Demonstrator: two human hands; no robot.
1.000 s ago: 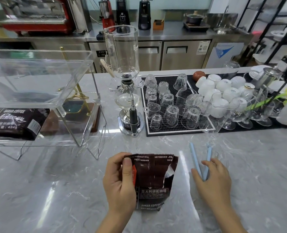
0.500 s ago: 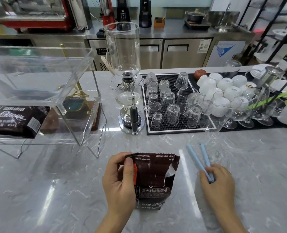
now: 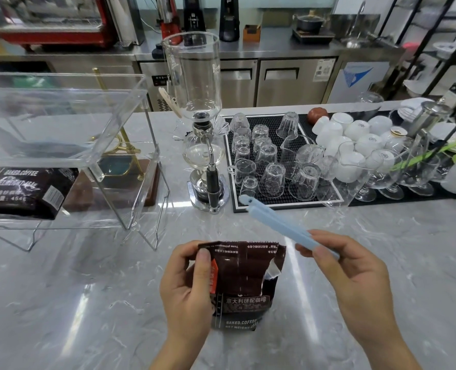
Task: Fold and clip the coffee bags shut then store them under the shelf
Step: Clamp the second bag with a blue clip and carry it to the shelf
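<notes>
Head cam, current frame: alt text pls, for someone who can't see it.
A person's left hand grips a folded-over dark coffee bag on a marble counter, while the right hand holds a light-blue bag clip above it. Another coffee bag lies under a clear acrylic shelf at left.

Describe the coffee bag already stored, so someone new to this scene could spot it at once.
Find the clear acrylic shelf at the counter's left end. Under it lies a black coffee bag, flat, with white lettering and a barcode label. Unlike the brown bag that the left hand holds upright at the front, no hand touches it.
</notes>
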